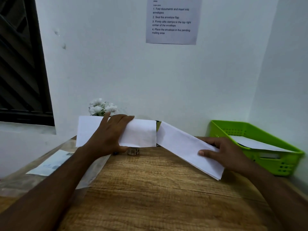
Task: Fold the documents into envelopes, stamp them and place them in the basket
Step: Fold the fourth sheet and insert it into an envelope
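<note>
**Two papers held up over the table**

My forearms reach in from the bottom edge across the wooden table [150, 189]. My right hand [223, 152] pinches a folded white paper [188, 147] at its near end, thumb lying on the upper face and fingers tucked beneath; the paper slopes up and away toward the middle, its far end lifted off the wood. My left hand [111, 135] grips a white envelope [138, 133] held upright facing me, fingers wrapped over its top edge and thumb below the bottom edge. The far end of the folded paper sits just beside the envelope's right edge; I cannot tell whether they touch.

On my left lies a clear plastic sleeve [50, 164] with a pale printed sheet inside. Under the envelope a small clear object [133, 151] stands on the table, too blurred to name. On my right the green basket [266, 162] sits near the wall with a white envelope [253, 144] lying in it. Behind my left hand white flowers [101, 106] stand against the wall, and higher up hangs a printed instruction sheet [171, 20].
</note>
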Available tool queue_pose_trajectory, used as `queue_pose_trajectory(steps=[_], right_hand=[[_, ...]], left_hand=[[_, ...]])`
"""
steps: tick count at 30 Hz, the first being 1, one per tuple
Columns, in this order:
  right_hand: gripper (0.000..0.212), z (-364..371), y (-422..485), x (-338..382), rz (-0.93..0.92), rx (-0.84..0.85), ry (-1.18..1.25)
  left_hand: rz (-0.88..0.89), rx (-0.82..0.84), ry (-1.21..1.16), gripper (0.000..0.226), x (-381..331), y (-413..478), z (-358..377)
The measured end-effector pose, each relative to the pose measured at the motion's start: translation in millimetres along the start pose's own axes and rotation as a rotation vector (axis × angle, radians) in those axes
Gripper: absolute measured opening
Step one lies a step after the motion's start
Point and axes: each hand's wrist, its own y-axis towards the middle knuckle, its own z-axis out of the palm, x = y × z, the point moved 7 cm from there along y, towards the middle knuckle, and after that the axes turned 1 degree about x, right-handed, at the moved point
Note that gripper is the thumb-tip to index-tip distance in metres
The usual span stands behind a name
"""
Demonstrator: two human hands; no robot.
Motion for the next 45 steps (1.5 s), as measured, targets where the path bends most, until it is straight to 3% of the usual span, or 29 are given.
queue_pose_trajectory(steps=[6, 10, 17, 20, 24, 27, 29, 45], right_hand=[[0.030, 2.3, -0.8, -8.7, 0.033, 0.148, -0.001], [0.042, 4.4, -4.0, -8.0, 0.046, 0.222, 0.027], [0.042, 0.6, -3.6, -19.9, 0.156, 0.065, 0.117], [0.044, -5.0, -0.4, -21.4, 0.155, -0.138, 0.104], [0.035, -9.6, -1.3, -37.4, 0.302, -0.315, 0.326], [0.027, -5.0, -7.9, -47.8, 0.492, -0.264, 0.422], [0.019, 2.5, -10.3, -47.4, 0.524, -0.187, 0.556], [0.002, -0.6, -10.9, -21.0, 0.366, -0.344, 0.507]], left_hand=[[0.079, 0.047, -0.017, 0.097, -13.1, 0.8, 4.0], [0.152, 0.103, -0.034, 0.096, -26.3, 2.1, 9.6], [0.180, 0.145, -0.141, 0.096, -43.0, 4.5, 15.8], [0.184, 0.107, -0.142, 0.090, -47.9, 6.1, 12.3], [0.138, 0.059, -0.137, 0.089, -40.8, 6.2, 7.8], [0.091, 0.035, -0.127, 0.089, -28.9, 4.6, 4.5], [0.056, 0.027, -0.121, 0.090, -20.0, 3.8, 3.9], [0.052, 0.010, -0.070, 0.095, -35.2, 6.8, -1.6]])
